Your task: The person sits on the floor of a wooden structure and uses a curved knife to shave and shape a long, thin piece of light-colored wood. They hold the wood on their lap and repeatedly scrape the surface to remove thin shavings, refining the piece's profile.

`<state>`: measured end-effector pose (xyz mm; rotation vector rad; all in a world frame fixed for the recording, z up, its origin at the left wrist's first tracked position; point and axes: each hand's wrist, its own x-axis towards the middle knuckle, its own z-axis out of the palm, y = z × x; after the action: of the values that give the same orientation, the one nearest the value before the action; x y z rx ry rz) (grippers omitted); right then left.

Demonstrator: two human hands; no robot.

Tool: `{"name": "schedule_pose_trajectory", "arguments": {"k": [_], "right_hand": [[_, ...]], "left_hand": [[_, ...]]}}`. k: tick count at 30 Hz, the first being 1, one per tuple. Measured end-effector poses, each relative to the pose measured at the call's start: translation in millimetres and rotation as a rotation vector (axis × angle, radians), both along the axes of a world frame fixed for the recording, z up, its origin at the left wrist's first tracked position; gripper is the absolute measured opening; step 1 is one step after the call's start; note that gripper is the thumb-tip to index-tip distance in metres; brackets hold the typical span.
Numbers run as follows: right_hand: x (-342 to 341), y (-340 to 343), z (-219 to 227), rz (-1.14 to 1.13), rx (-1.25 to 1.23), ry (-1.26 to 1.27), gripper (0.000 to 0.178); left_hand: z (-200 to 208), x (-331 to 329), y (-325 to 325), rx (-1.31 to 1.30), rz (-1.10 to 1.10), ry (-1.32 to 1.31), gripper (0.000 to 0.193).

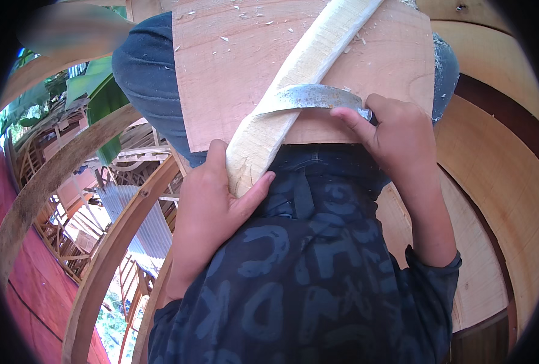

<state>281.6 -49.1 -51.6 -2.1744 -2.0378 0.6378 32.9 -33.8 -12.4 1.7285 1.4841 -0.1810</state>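
The pale wooden piece (309, 60) runs diagonally from the top edge, right of centre, to the middle of the frame; it lies over a flat board (212, 91) at upper centre; the left hand (208, 197), at centre left, grips its lower end between thumb and fingers; the right hand (404, 136), at centre right, pinches the right end of a curved metal blade (315, 97); the blade lies across the wooden piece; small shavings (224, 39) dot the board.

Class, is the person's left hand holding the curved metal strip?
No, the right hand holds the metal strip, while the left hand grips the pale wood.
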Motion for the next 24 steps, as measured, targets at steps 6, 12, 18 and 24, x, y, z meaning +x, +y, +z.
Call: {"name": "schedule_pose_trajectory", "arguments": {"k": [6,12,18,24], "right_hand": [[9.8,5.3,-1.4,0.062,0.036,-0.124,0.063],[51.1,17.3,-14.6,-0.241,0.047,-0.243,0.070],[88.4,13.1,6.8,-0.379,-0.012,-0.181,0.068],[1.2,1.5,12.7,0.026,-0.016,-0.094,0.063]], "left_hand": [[-3.1,4.2,-8.7,0.007,0.026,-0.040,0.053],[-3.6,-2.4,-17.1,-0.023,0.048,-0.053,0.051],[-8.2,-16.8,-32.7,-0.075,0.072,-0.073,0.050],[-7.8,-16.4,-28.1,-0.063,0.049,-0.048,0.049]]}}
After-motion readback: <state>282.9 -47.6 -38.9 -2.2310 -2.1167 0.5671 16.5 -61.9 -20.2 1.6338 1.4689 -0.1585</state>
